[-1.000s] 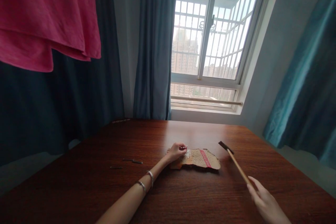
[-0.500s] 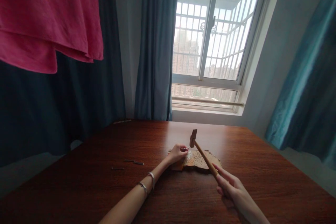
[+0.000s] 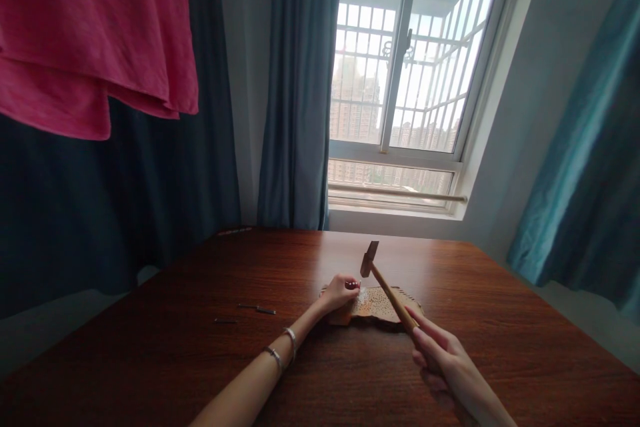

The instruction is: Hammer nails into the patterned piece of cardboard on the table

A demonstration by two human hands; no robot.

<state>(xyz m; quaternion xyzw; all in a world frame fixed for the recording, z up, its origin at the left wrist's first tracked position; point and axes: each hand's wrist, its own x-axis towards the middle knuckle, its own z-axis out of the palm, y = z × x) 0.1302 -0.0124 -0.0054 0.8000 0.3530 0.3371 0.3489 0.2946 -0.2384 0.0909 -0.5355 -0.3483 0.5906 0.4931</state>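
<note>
My right hand is closed around the lower part of a wooden-handled hammer. The hammer's head is raised above the perforated piece and a little right of my left hand. My left hand is pinched at the left end of a tan piece dotted with small holes, which has wavy edges and lies on the table. A thin upright rod shows at my left fingertips; its lower end is too small to make out. Whitish bits lie on the piece beside these fingers.
Several thin dark rod-like tools lie on the brown wooden table, left of my left forearm. A pink cloth hangs at upper left. Blue curtains and a barred window stand beyond the table.
The hammer's head has risen slightly, with my right hand still around its handle. My left hand stays in the same place on the tan piece.
</note>
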